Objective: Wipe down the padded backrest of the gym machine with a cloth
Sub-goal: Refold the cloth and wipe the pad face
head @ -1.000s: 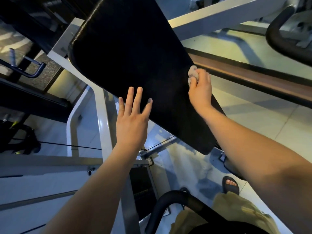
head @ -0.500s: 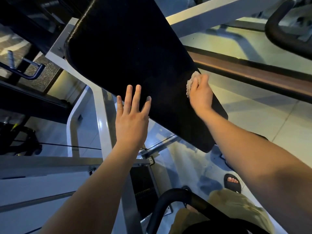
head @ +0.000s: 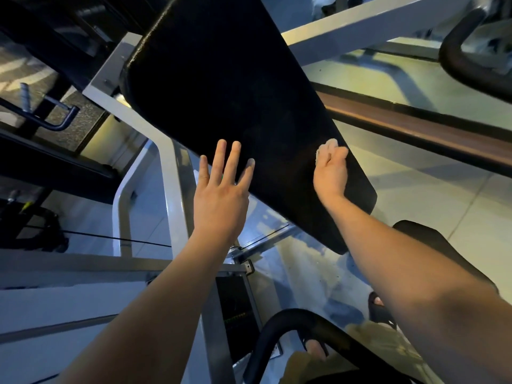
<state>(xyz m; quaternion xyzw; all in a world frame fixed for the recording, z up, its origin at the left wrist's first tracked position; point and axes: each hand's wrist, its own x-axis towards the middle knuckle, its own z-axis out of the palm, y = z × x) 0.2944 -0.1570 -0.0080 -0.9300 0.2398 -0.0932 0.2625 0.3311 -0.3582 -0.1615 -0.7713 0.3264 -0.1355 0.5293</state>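
A single head-worn wide-angle camera looks steeply down, close over the tilted black padded backrest point(head: 235, 106) and pale tiled floor point(head: 443, 189).

This was a gym. A black padded backrest point(head: 235, 92) sat on a white metal frame point(head: 171, 173). A curved black handle point(head: 457, 65) was near.

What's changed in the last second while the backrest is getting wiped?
The right hand, with the cloth bunched in its grip, slid a little down the right edge of the backrest toward its lower end. Nothing was taken up or let go. The left hand stays flat and open at the backrest's left edge; the backrest itself has not moved.
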